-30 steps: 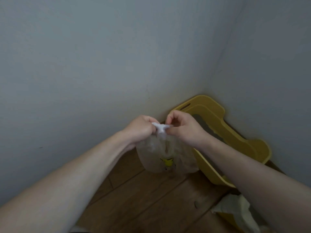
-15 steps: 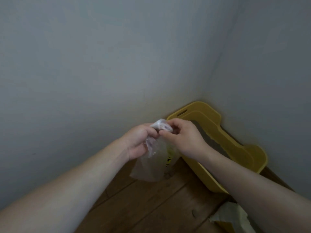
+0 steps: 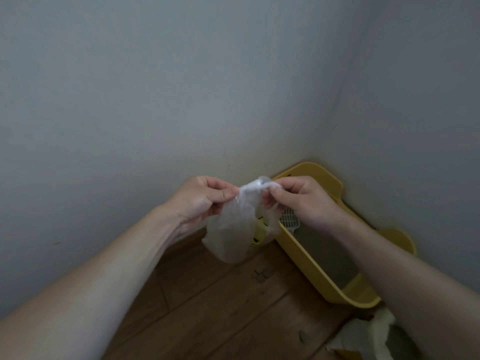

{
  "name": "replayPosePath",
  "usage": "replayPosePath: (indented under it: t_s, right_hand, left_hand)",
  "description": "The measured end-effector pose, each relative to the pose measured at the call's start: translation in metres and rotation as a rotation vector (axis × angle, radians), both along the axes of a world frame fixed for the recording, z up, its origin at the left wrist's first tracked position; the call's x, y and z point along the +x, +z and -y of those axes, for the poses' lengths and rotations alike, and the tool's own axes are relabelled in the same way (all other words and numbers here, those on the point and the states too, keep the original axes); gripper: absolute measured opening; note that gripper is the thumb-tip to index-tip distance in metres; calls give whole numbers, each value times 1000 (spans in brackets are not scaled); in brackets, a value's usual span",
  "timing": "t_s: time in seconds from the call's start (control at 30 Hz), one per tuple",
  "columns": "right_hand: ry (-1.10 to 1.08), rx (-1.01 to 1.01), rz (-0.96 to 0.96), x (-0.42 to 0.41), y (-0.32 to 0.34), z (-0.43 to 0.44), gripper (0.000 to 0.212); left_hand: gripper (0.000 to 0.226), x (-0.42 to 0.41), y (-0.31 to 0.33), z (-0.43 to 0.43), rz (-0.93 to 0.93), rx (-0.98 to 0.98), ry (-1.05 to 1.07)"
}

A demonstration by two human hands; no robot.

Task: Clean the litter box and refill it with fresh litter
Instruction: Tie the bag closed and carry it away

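both hands [image 3: 255, 196] pinching plastic bag [image 3: 235, 229] top, bag hanging below, litter box [image 3: 319, 271] right

Place: the corner of a room in a home.
Walls: two plain pale walls [image 3: 155, 100] meet in a bare corner.
Floor: brown wood-plank floor [image 3: 207, 307].
Pet gear: a yellow litter box [image 3: 311, 268] stands on the floor in that corner, with a white slotted scoop [image 3: 289, 220] inside.
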State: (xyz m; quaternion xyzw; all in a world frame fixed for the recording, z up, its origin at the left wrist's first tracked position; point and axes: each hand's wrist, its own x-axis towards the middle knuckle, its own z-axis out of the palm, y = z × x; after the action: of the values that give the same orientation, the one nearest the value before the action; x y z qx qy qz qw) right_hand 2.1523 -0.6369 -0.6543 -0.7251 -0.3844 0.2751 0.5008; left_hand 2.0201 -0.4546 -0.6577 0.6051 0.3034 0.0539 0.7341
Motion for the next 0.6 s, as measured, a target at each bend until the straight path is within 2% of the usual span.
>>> replayPosePath:
  t_s: [0.13, 0.2, 0.27, 0.37, 0.43, 0.6]
  right_hand:
    - [-122, 23, -39, 0, -3, -1, 35]
    - [-257, 23, -107, 1, -11, -2, 39]
    - [-371, -53, -109, 3, -22, -1, 41]
    - [-414, -199, -10, 5, -45, 5, 41]
    - [-440, -280, 51, 7, -59, 11, 42]
    - [-577, -379, 88, 24, -70, 25, 37]
  left_hand:
    - [14, -2, -2, -5, 32, 67, 110]
    - [10, -5, -9, -11, -4, 188, 144]
    - [17, -8, -24, -19, -90, 459, 114]
    - [31, -11, -49, -21, -241, 894, -10]
    - [31, -14, -65, -21, -303, 973, -12]
    - [29, -29, -85, -32, -421, 998, 135]
